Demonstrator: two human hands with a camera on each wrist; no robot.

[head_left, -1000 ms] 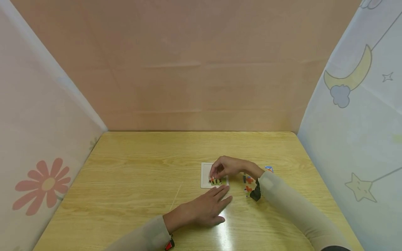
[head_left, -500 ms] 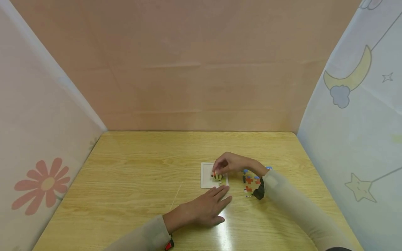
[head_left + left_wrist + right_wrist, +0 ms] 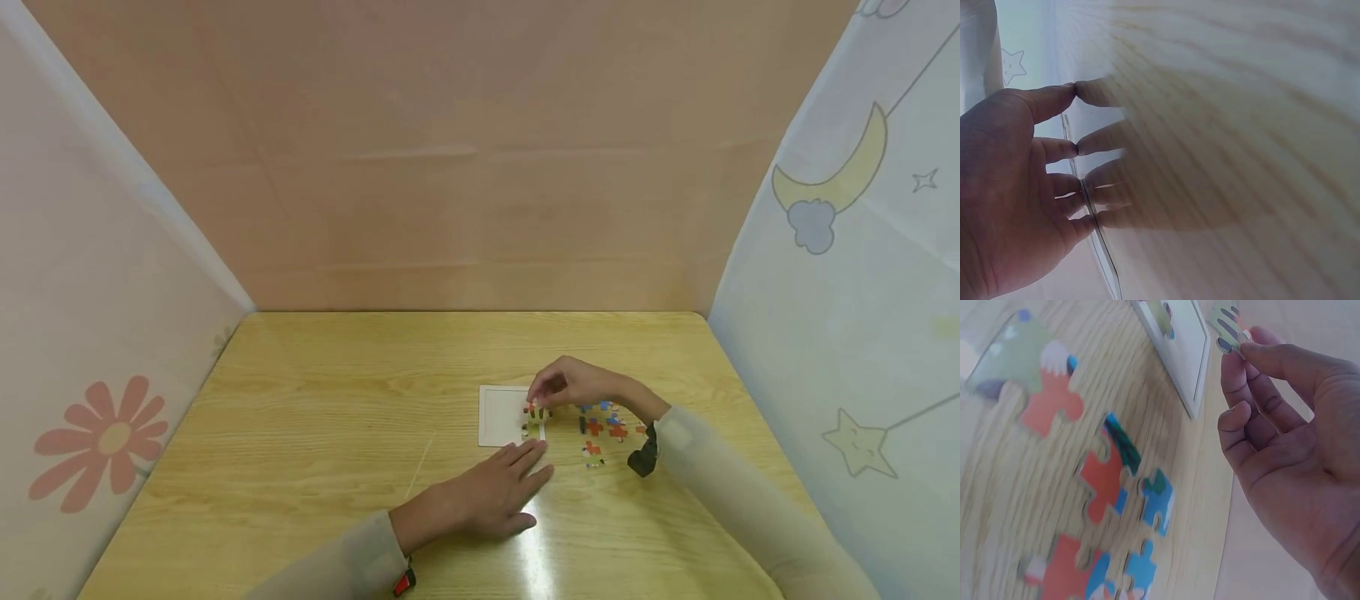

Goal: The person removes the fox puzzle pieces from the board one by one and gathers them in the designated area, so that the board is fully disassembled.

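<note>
In the head view my right hand (image 3: 573, 382) pinches a jigsaw piece (image 3: 538, 413) over the right side of a white puzzle tray (image 3: 497, 417). The right wrist view shows this striped green piece (image 3: 1227, 328) raised between thumb and fingertips, the other fingers curled. A second piece (image 3: 1161, 317) lies inside the tray at its corner. My left hand (image 3: 491, 492) lies with spread, straight fingers, its fingertips at the tray's near edge. Seen from the left wrist, the fingertips (image 3: 1075, 150) meet the wood surface and hold nothing.
Several loose jigsaw pieces (image 3: 595, 427), in red, blue and green, are scattered on the wooden table (image 3: 337, 400) to the right of the tray. Fabric walls, the right one with a moon print (image 3: 836, 179), enclose the table at the back and sides.
My right hand has lifted the striped piece and moved it rightward, from the middle of the tray to its right edge. The left hand has stayed in place.
</note>
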